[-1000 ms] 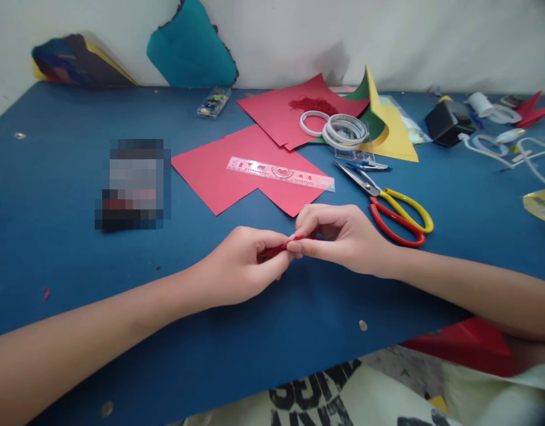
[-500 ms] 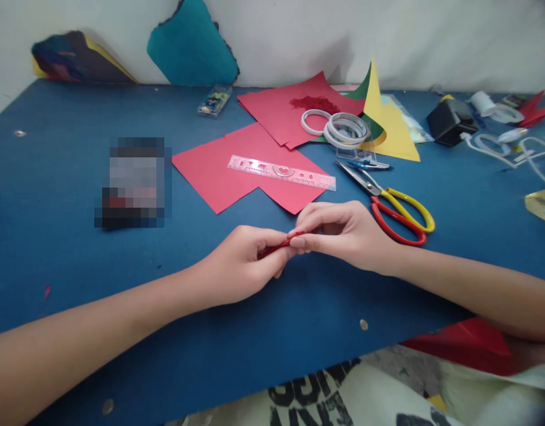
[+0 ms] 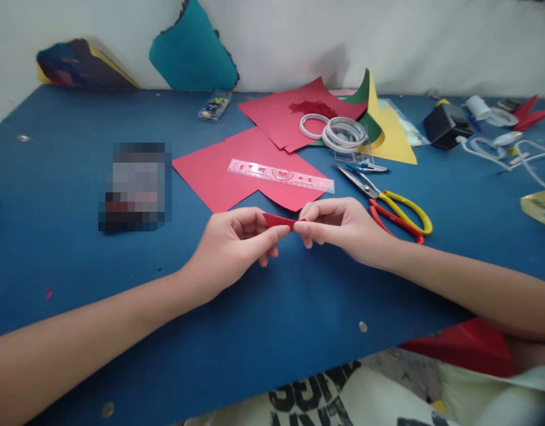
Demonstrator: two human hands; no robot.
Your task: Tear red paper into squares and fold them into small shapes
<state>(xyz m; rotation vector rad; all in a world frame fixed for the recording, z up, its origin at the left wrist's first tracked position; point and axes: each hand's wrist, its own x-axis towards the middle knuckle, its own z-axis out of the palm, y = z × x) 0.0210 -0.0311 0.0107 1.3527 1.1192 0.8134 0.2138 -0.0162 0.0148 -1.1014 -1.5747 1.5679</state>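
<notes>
Between my two hands is a small folded strip of red paper [image 3: 277, 220], held above the blue table. My left hand [image 3: 236, 239] pinches its left part, thumb along the near side. At its right end, my right hand [image 3: 332, 225] grips it between thumb and fingertips. Parts of the strip are hidden by the fingers. Just beyond the hands, a clear plastic ruler [image 3: 281, 175] rests on a notched sheet of red paper [image 3: 210, 168]. Scissors [image 3: 387, 204] with one yellow and one red handle lie beside my right hand, which partly covers the red handle.
Rolls of white tape [image 3: 345, 133] and a heap of red shreds [image 3: 314, 108] lie on more red sheets at the back. Behind them stands curled yellow and green paper [image 3: 394, 133]. A black box [image 3: 447, 124] and white cable [image 3: 480, 145] occupy the right; a pixelated object [image 3: 134, 186] lies left.
My left hand has shifted left and slightly up, so more of the red paper strip shows between the hands. My right hand has barely moved and still pinches the strip.
</notes>
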